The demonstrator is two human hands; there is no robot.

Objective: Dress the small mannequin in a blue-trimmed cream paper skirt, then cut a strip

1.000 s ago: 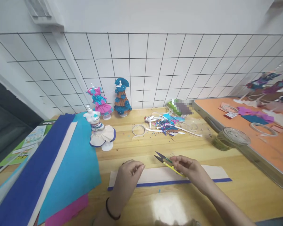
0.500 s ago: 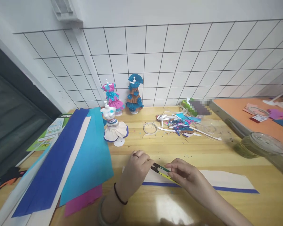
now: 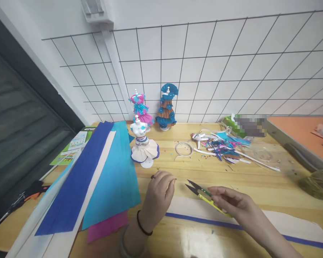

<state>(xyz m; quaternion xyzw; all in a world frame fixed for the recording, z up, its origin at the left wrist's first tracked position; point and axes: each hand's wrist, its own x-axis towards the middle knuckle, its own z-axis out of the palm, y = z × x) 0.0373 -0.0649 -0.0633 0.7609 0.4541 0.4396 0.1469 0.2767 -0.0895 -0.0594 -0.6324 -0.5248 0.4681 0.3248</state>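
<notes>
My right hand (image 3: pixel 233 205) holds small yellow-handled thread snips (image 3: pixel 201 193), their dark blades open and pointing left. My left hand (image 3: pixel 160 191) hovers just left of the blades, fingers curled with thumb and fingertips pinched together; what is in the pinch is too small to make out. Both hands are above a long white paper strip with a blue edge (image 3: pixel 258 222) lying on the wooden table (image 3: pixel 258 182).
Blue, white, teal and pink paper sheets (image 3: pixel 97 186) are stacked at left. Three small dress-form figures (image 3: pixel 144 148) stand near the wire-grid wall. A tape ring (image 3: pixel 183 149), a pile of paper scraps (image 3: pixel 223 148), a glass jar (image 3: pixel 319 182) and an orange board (image 3: pixel 304 134) lie to the right.
The view has swung left. My left hand drew back from the snips' blades, leaving a gap, and the blades now stand open.
</notes>
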